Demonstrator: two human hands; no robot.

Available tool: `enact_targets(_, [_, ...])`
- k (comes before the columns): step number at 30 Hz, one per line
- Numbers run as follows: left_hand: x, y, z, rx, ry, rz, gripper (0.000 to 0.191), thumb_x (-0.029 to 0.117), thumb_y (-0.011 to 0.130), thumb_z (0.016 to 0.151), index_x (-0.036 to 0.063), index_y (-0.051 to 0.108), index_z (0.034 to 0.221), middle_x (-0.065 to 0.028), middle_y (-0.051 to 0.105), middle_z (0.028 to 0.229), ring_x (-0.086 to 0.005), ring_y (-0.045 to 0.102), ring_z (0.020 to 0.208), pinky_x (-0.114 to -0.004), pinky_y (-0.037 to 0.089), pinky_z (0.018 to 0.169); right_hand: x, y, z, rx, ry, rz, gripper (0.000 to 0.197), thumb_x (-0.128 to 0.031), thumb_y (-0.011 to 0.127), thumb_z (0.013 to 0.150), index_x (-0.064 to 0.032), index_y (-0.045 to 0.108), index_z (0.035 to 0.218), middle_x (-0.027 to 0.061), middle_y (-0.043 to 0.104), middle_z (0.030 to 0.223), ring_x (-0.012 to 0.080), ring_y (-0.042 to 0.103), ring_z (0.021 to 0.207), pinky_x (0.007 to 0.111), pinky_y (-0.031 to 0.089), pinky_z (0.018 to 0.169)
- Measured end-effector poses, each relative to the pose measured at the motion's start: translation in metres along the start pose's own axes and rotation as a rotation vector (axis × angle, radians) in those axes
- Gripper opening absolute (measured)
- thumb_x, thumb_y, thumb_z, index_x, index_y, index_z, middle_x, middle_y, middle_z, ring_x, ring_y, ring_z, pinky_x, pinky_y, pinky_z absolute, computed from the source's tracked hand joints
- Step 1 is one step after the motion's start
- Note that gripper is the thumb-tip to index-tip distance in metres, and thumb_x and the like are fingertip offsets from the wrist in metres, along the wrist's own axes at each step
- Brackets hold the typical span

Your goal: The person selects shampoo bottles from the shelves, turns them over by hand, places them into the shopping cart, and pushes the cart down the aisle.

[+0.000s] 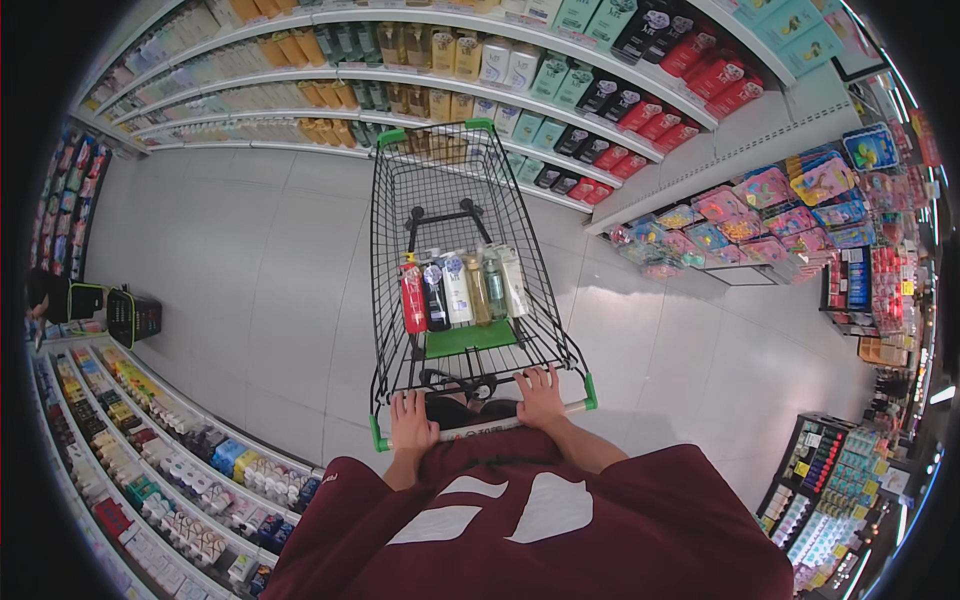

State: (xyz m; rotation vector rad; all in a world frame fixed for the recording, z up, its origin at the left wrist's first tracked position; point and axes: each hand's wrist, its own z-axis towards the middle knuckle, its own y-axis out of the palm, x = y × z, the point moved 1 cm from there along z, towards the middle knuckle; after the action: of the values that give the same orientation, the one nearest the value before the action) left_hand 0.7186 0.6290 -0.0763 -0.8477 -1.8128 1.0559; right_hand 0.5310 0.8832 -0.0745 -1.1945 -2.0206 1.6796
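Observation:
A wire shopping cart [480,217] with green corner caps stands before me. My left hand [413,422] rests over the left part of its handlebar [480,430], the fingers reaching over the bar. On the bar's right part lies my right hand [540,397], its fingers spread on the cart's rear rim. Several bottles stand in a row inside the cart, behind a green flap [470,339]: a red pump bottle [412,298], a dark blue one [434,296], a white one [457,290], an amber one [477,291], a grey-green one [494,289] and a pale one [513,281].
Shelves of bottles [450,54] run across ahead, close to the cart's front. Hanging colourful packs [765,195] line the shelf end at right. More product shelves [180,450] stand at lower left. At far left, a person [46,296] is beside a black basket [133,316].

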Motion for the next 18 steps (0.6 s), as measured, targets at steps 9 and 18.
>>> enact_targets(9, [-0.026, -0.007, 0.006, 0.001, -0.135, -0.049, 0.072, 0.027, 0.06, 0.072, 0.001, 0.046, 0.139, -0.0204, 0.047, 0.142, -0.044, 0.035, 0.138, -0.056, 0.019, 0.121, -0.022, -0.011, 0.048, -0.136, -0.072, -0.057, 0.064, -0.025, 0.062, 0.076, -0.0119, 0.05, 0.138, 0.0118, 0.048, 0.138, 0.0307, 0.037, 0.138, 0.06, 0.014, 0.12])
enact_targets(18, [-0.052, -0.029, 0.022, 0.067, -0.24, -0.133, 0.073, 0.025, 0.062, 0.071, 0.0029, 0.047, 0.139, -0.0191, 0.047, 0.14, -0.0421, 0.035, 0.138, -0.055, 0.019, 0.121, -0.049, -0.023, 0.107, -0.206, -0.123, -0.101, 0.066, -0.022, 0.062, 0.076, -0.0136, 0.049, 0.139, 0.0117, 0.047, 0.139, 0.0297, 0.035, 0.14, 0.061, 0.012, 0.121])
